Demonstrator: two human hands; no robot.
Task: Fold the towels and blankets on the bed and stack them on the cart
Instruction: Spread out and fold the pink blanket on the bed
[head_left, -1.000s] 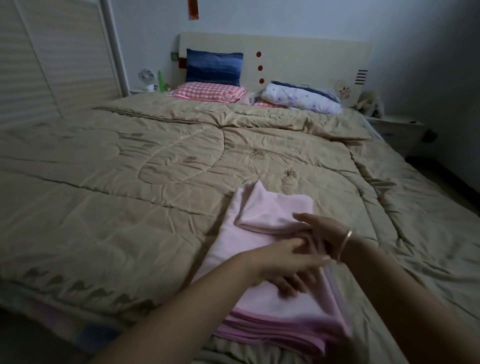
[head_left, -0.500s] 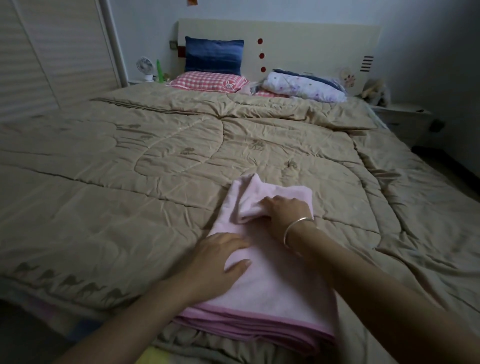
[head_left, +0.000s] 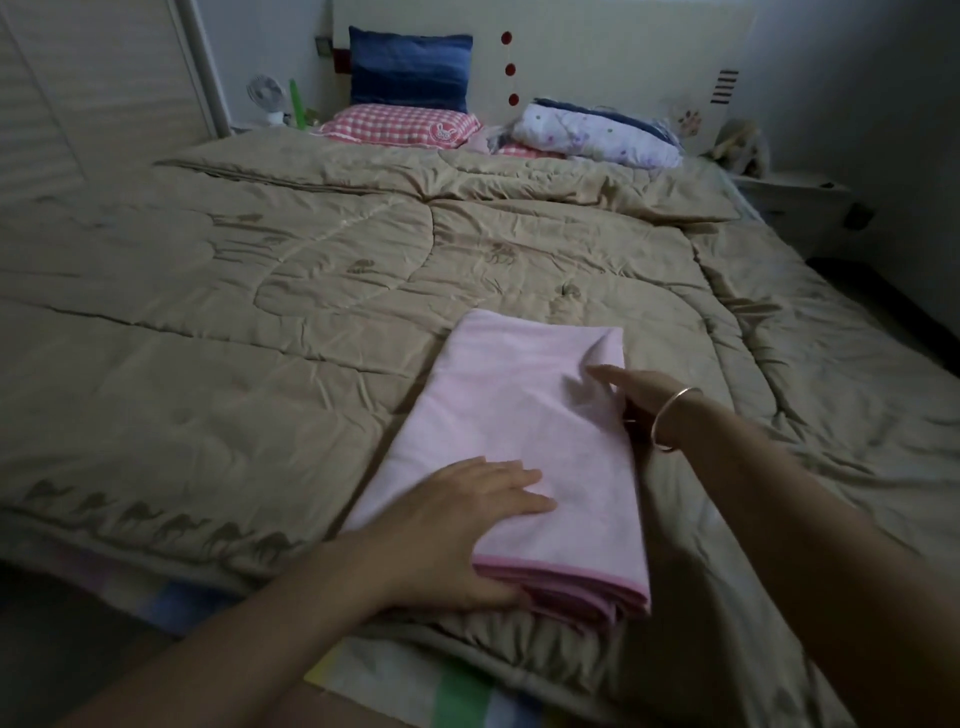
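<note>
Here, a folded pink towel is lying on the beige quilt of the bed, close to the near edge, with its darker pink hem facing the person. The left hand is resting flat on the towel's near left part, its grip wide, with straight fingers pressing the top layer and the thumb lying along the hem. The right hand, wearing a thin bracelet, is touching the towel's right edge; one finger is stretching over the top, but the others are sitting in shadow at the edge, so I cannot tell whether this grip is pinching the cloth. At the headboard a blue pillow is standing behind a pink checked pillow.
</note>
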